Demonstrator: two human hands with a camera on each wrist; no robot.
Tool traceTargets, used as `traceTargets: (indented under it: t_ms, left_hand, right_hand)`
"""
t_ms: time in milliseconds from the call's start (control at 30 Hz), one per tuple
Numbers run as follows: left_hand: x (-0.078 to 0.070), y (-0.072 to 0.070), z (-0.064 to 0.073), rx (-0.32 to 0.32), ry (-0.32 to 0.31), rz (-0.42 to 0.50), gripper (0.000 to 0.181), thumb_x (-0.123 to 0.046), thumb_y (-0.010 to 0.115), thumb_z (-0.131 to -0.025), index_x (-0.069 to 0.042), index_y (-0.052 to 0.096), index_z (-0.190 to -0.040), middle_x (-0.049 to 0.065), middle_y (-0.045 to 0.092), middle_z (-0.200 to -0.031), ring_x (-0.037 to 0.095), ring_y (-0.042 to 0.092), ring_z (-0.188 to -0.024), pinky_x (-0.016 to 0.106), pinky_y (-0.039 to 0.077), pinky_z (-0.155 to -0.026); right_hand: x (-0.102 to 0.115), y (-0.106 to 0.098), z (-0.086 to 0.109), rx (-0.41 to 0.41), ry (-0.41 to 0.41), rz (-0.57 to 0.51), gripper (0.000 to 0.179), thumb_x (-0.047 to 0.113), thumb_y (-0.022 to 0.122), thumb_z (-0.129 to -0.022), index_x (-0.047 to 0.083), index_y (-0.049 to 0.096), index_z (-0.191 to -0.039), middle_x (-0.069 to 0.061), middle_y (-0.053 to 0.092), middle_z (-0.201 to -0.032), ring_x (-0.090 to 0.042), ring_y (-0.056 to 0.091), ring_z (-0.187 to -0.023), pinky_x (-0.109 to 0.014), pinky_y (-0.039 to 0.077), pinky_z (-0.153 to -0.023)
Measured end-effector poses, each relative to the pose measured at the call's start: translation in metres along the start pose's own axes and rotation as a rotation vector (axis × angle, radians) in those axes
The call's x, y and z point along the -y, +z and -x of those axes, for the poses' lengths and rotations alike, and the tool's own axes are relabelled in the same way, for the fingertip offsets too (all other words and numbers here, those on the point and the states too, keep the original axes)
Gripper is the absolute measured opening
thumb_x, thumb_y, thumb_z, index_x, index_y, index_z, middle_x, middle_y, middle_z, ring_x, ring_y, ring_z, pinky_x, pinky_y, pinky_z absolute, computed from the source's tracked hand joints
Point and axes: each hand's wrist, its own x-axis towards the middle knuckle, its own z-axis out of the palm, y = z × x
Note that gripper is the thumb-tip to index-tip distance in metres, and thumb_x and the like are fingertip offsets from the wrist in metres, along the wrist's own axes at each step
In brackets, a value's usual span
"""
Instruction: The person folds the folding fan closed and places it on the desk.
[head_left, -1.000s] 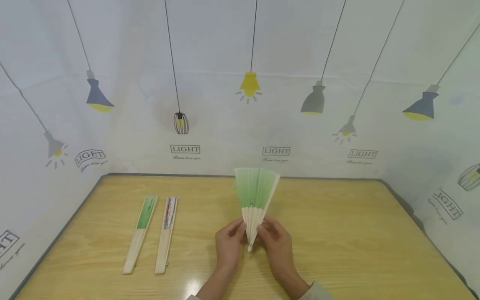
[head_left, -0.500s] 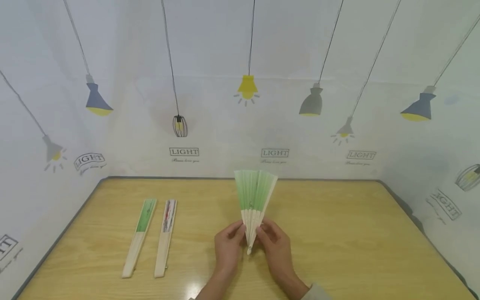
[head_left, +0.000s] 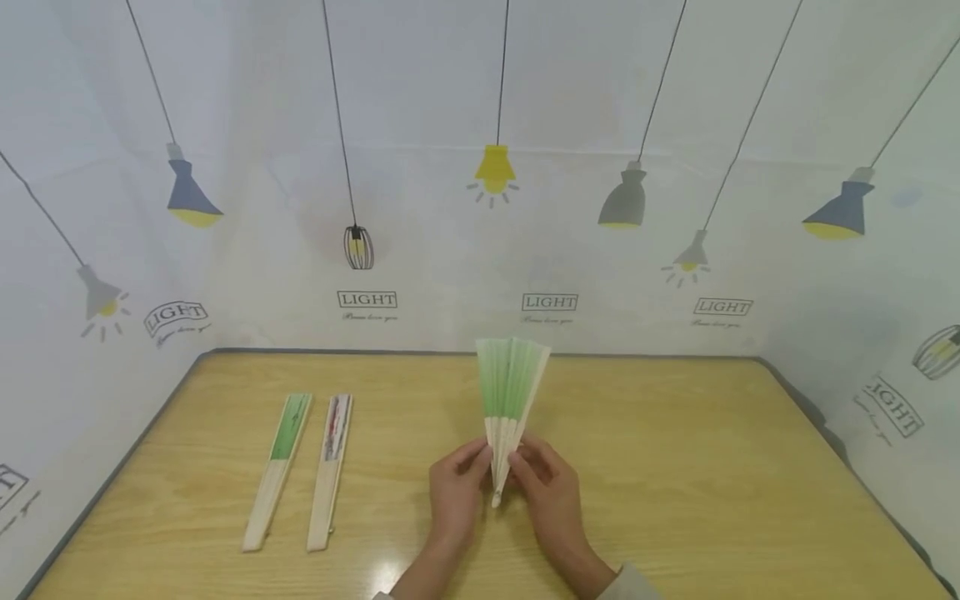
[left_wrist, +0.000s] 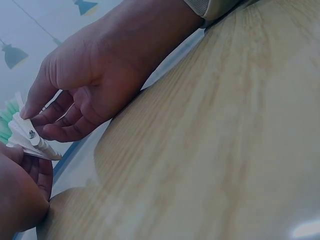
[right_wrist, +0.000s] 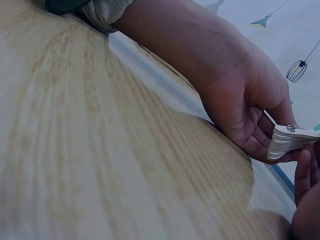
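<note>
A pale green folding fan [head_left: 512, 379] stands partly spread over the middle of the table, its pivot end toward me. My left hand [head_left: 455, 492] pinches the fan's left outer rib between thumb and fingers. On the opposite side, my right hand [head_left: 551, 492] grips the right outer rib, thumb in front. The wooden ribs [right_wrist: 285, 142] are bunched in a stack near the pivot in the right wrist view. A metal rivet [left_wrist: 32, 134] shows at the pivot in the left wrist view.
Left of my hands, a closed green fan [head_left: 277, 471] and a closed fan with a white and red print [head_left: 330, 471] lie side by side on the wooden table [head_left: 712, 467]. A white sheet with printed lamps [head_left: 442, 250] rises behind and along both sides.
The fan has narrowed as its right edge moved left, with my right hand shifting slightly left. The left hand has stayed nearly in place. Both closed fans lie as before.
</note>
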Motion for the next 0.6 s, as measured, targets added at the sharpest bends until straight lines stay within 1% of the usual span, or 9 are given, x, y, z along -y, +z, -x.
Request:
traceTargets:
  t_ms: [133,267,400,467,600]
  left_hand:
    - [0.0,0.001,-0.001,-0.002,-0.004,-0.008,0.02,-0.014,0.067,-0.09,-0.004,0.071,-0.107,0.009,0.069,-0.109,0.022,0.063,-0.103,0.024,0.055,-0.082]
    - [0.001,0.001,-0.002,0.009,-0.008,-0.006,0.021,-0.015,0.068,-0.09,-0.005,0.07,-0.108,0.008,0.068,-0.11,0.022,0.063,-0.105,0.023,0.054,-0.083]
    - [0.001,0.001,-0.002,0.014,-0.014,0.003,0.021,-0.014,0.067,-0.09,-0.005,0.07,-0.108,0.008,0.068,-0.111,0.021,0.062,-0.105,0.023,0.054,-0.083]
    - [0.0,0.001,-0.001,0.015,-0.016,0.007,0.021,-0.014,0.067,-0.09,-0.005,0.07,-0.109,0.008,0.068,-0.111,0.021,0.063,-0.104,0.023,0.054,-0.082]
    - [-0.001,0.0,0.0,0.017,-0.02,0.007,0.021,-0.014,0.067,-0.09,-0.005,0.07,-0.109,0.008,0.068,-0.111,0.021,0.063,-0.104,0.023,0.054,-0.083]
  right_hand:
    - [0.0,0.0,-0.001,0.002,-0.008,-0.006,0.034,0.017,0.067,-0.091,0.005,0.062,-0.122,-0.018,0.065,-0.099,-0.02,0.064,-0.085,-0.035,0.058,-0.075]
    - [-0.001,-0.001,-0.001,0.008,-0.016,-0.01,0.033,0.016,0.065,-0.092,0.004,0.06,-0.122,-0.016,0.066,-0.106,-0.023,0.064,-0.094,-0.034,0.057,-0.079]
    - [0.0,-0.001,-0.002,0.0,-0.006,0.006,0.03,0.014,0.064,-0.093,0.005,0.061,-0.121,-0.014,0.066,-0.108,-0.023,0.063,-0.1,-0.034,0.056,-0.083]
    - [0.003,0.0,-0.001,-0.006,0.003,0.011,0.028,0.01,0.063,-0.093,0.004,0.062,-0.12,-0.014,0.065,-0.108,-0.023,0.063,-0.101,-0.035,0.056,-0.084]
    - [0.017,0.004,0.003,-0.01,0.003,0.03,0.028,0.003,0.061,-0.093,-0.001,0.06,-0.12,-0.017,0.065,-0.109,-0.022,0.062,-0.102,-0.035,0.056,-0.085]
